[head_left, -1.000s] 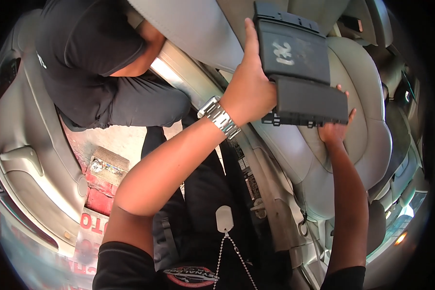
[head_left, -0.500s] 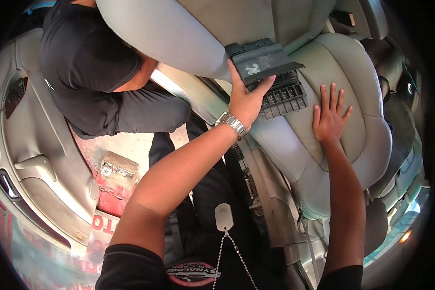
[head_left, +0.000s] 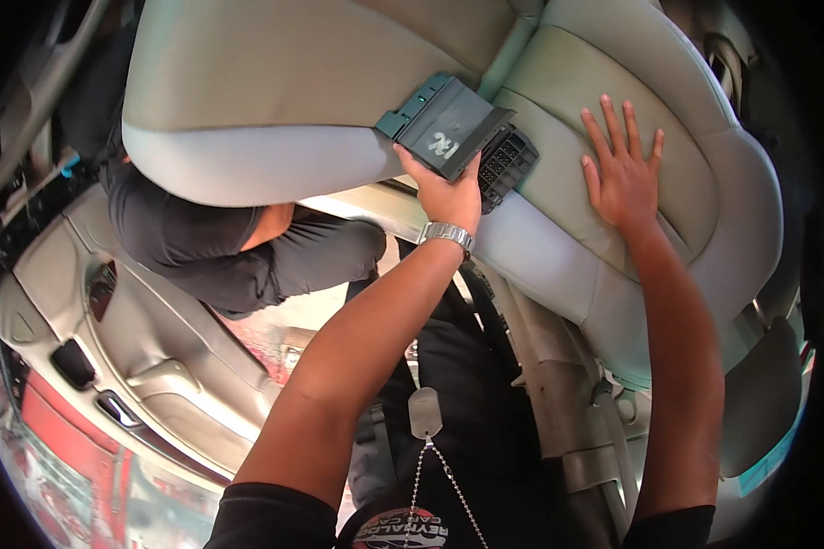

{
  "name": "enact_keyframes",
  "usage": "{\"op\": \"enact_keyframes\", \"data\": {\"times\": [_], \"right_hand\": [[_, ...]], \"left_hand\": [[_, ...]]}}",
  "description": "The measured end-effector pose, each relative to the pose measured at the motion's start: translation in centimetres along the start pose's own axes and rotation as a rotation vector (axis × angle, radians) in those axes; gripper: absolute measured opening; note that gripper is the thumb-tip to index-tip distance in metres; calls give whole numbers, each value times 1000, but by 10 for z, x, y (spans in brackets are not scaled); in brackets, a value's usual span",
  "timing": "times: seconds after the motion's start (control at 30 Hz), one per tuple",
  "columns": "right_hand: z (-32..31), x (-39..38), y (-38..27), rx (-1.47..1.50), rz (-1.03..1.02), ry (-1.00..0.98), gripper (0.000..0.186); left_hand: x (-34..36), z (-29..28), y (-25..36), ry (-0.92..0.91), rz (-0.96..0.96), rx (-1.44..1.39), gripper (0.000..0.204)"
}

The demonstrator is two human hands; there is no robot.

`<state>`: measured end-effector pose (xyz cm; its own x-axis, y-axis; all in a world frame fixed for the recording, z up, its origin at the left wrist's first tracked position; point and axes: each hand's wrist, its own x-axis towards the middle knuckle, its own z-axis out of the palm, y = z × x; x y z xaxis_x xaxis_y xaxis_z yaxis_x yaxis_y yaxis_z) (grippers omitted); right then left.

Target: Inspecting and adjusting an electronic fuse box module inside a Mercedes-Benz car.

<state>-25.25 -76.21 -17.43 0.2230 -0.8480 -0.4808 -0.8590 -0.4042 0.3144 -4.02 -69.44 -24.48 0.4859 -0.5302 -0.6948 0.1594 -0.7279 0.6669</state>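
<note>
My left hand (head_left: 447, 197), with a metal watch on the wrist, grips a black plastic electronic module (head_left: 449, 128) by its near edge. The thumb and fingers close round the casing. Pale handwritten marks show on its flat face, and a block of multi-slot sockets (head_left: 505, 165) sticks out on its right side. The module is held over the near edge of a beige leather car seat (head_left: 558, 247), close to the backrest (head_left: 293, 78). My right hand (head_left: 624, 178) lies flat on the seat cushion, fingers spread, holding nothing.
To the left, another person in dark clothes (head_left: 201, 220) crouches beside the seat, partly hidden by the backrest. An open beige car door (head_left: 183, 348) stands at the lower left. A metal tag (head_left: 425, 412) on a bead chain hangs in front of me. A belt strap (head_left: 618, 439) runs by the seat base.
The view has shifted, bringing more of the backrest in. My left hand has turned the module, so its sockets are tilted more steeply. My right hand stays spread on the cushion.
</note>
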Motion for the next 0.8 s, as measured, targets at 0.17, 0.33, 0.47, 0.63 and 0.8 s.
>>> {"op": "enact_keyframes", "data": {"times": [0.17, 0.33, 0.47, 0.63, 0.8], "right_hand": [[3, -4, 6, 93, -8, 17, 57], [4, -2, 7, 169, 4, -9, 58], [7, -5, 11, 220, -10, -13, 59], [14, -11, 13, 269, -6, -1, 60], [15, -3, 11, 303, -22, 47, 60]], "left_hand": [[8, -20, 16, -176, 58, 528, 107], [17, -47, 38, -465, 120, 887, 107], [33, -62, 76, -965, 206, 1510, 63], [-5, -22, 131, -815, 502, 1343, 65], [7, 19, 107, -799, 731, 1594, 76]]}}
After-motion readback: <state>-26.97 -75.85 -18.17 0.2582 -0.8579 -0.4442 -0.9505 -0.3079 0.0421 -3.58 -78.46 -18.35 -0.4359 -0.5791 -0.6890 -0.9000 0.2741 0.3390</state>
